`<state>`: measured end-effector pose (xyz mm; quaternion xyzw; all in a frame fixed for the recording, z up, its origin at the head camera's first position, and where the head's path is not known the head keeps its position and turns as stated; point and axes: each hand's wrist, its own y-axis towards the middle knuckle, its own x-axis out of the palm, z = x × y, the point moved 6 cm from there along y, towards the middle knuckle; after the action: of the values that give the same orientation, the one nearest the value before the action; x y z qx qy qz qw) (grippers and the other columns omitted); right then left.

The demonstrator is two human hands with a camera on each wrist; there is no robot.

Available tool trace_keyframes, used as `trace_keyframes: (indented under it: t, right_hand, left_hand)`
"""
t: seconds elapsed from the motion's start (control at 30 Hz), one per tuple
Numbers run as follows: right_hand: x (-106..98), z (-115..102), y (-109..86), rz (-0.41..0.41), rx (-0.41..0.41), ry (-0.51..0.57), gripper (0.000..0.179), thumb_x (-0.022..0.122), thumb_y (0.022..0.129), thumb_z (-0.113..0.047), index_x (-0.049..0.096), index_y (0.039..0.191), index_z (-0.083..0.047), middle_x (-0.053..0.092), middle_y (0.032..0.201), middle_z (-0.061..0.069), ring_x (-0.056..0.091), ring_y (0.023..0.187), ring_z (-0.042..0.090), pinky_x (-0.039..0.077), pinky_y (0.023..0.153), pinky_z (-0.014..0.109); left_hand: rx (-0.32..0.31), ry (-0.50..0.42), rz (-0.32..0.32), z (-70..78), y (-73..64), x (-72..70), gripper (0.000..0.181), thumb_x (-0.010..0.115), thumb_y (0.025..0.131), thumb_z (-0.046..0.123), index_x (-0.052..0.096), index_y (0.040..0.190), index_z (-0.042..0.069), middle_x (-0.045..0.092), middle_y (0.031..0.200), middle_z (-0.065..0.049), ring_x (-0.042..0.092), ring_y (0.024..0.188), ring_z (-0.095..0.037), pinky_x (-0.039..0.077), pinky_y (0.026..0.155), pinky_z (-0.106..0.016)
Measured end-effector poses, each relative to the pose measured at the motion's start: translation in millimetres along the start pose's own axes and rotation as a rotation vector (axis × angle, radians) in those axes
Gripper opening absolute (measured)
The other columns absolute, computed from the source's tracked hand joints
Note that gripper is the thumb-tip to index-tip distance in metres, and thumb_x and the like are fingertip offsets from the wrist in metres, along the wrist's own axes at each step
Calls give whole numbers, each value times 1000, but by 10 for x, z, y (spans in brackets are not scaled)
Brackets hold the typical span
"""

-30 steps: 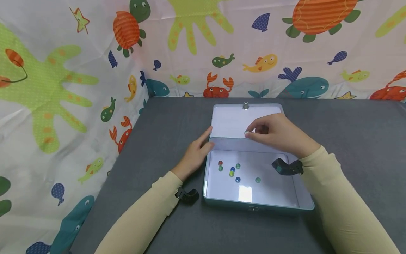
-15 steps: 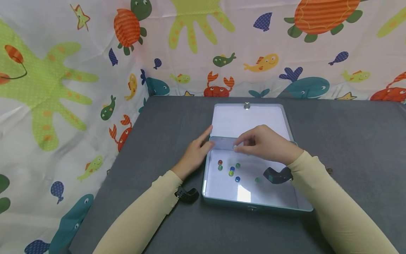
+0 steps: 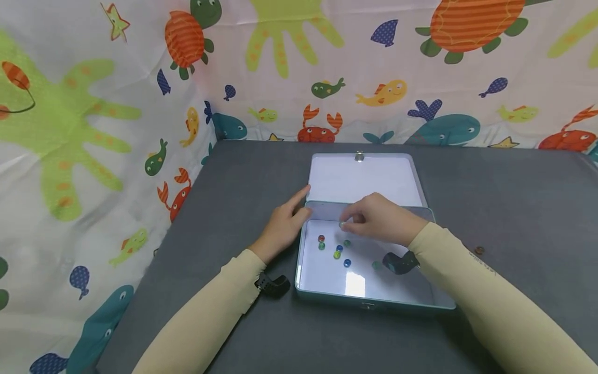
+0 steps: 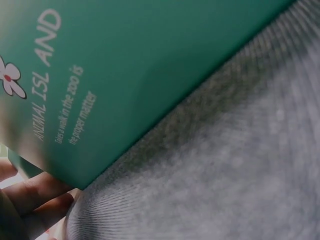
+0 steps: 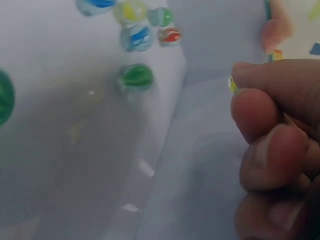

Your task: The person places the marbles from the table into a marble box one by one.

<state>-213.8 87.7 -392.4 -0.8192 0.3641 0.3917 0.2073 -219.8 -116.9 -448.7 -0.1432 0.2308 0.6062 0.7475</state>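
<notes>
An open metal box, white inside and green outside, lies on the table with several glass marbles on its floor. My right hand is over the back of the box and pinches a marble with a yellow streak between thumb and forefinger. Below it are a red marble, a green marble and a blue marble, among others. At the box's back left corner, my left hand rests with its fingers extended against the side; the left wrist view shows its fingers by the green wall.
The box's lid is folded back flat behind it, its clasp at the far edge. A small brown round object lies on the grey table beside my right sleeve. A sea-animal curtain hangs behind and at the left.
My right hand has come from over the lid, leftward and toward me, into the box's back part with the marble pinched. The brown object has come into view beside the sleeve. My left hand stays put.
</notes>
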Motion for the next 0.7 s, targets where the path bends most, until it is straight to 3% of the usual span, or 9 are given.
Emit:
trace_keyframes:
  t: [0.27,0.53,0.7]
  right_hand:
    - [76,4,34,-19,-22,-75,18,81,91,-8,82,109,-5,59,65,-8,51,63,9,46,60,26]
    - [111,11,37,-33,-51,-86,18,80,91,-6,82,109,-5,72,77,-5,55,66,8,52,67,28]
    - [123,39,47,-49,-22,-73,25,84,89,-9,82,112,-3,75,80,-4,57,68,8,53,68,28]
  left_hand:
    - [17,12,11,1,-6,-11,63,48,102,39,40,164,29,59,151,-11,63,121,-22,47,111,-49]
    - [17,26,11,-30,-2,-11,62,47,102,41,41,163,32,56,154,-7,61,125,-19,46,112,-49]
    - [14,18,11,-31,1,-11,63,47,102,42,40,164,33,55,155,-6,59,128,-18,45,114,-47]
